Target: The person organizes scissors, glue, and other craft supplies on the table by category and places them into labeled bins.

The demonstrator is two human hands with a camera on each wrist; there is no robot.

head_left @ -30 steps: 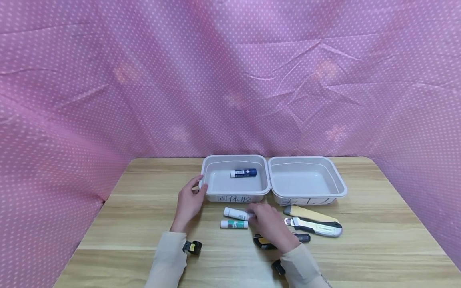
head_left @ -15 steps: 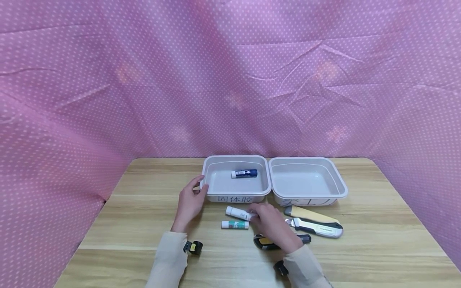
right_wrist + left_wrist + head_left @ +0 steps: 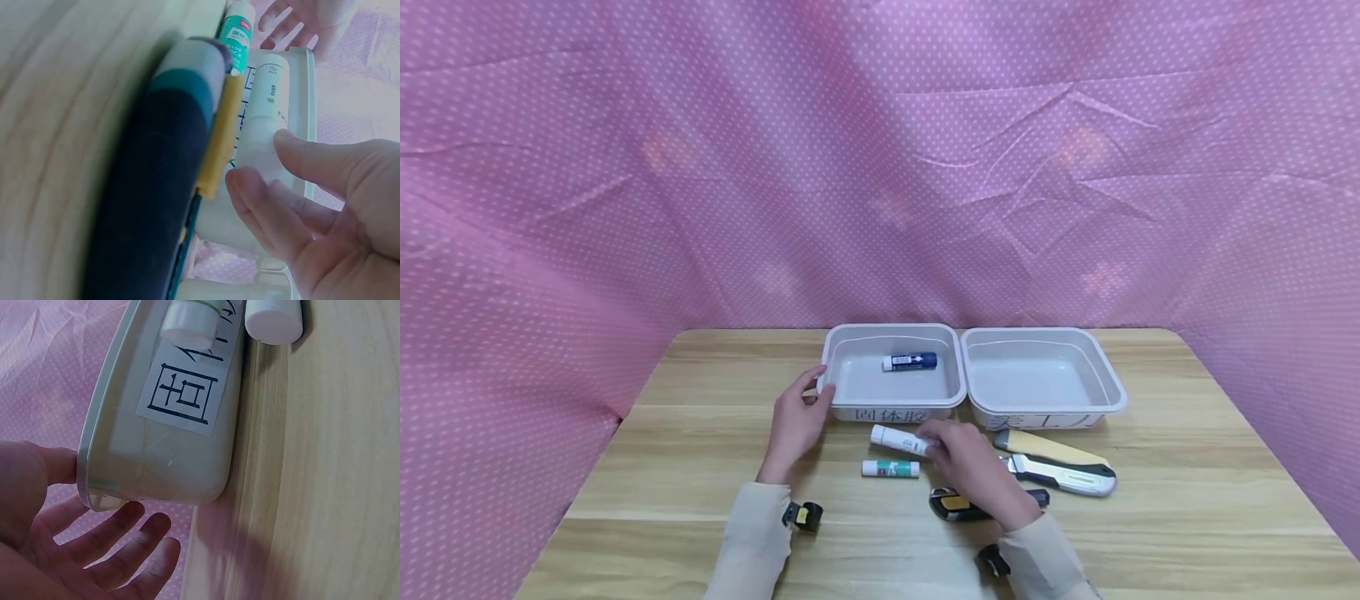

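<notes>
My right hand [image 3: 973, 467] pinches the end of a white glue stick [image 3: 897, 439] between thumb and fingertips. The right wrist view shows this glue stick [image 3: 265, 106] tilted close to the front of the left plastic tray. At that tray's [image 3: 891, 403] left front corner is my left hand [image 3: 797, 421], its thumb on the rim and its fingers round the corner from outside. A green-and-white glue stick [image 3: 890, 469] lies on the table just in front. Inside the left tray rests a dark blue glue stick [image 3: 912, 362] with a white end.
A second white tray [image 3: 1043, 408] stands against the first on the right. In front of it lie a yellow utility knife [image 3: 1052, 446] and a silver-and-black one [image 3: 1067, 477]. A black-and-yellow utility knife [image 3: 955, 506] lies partly under my right wrist. Pink dotted cloth [image 3: 880, 167] hangs behind the table.
The white glue stick has come up slightly from the table in my right hand and shifted a little right. My left hand stays at the tray corner.
</notes>
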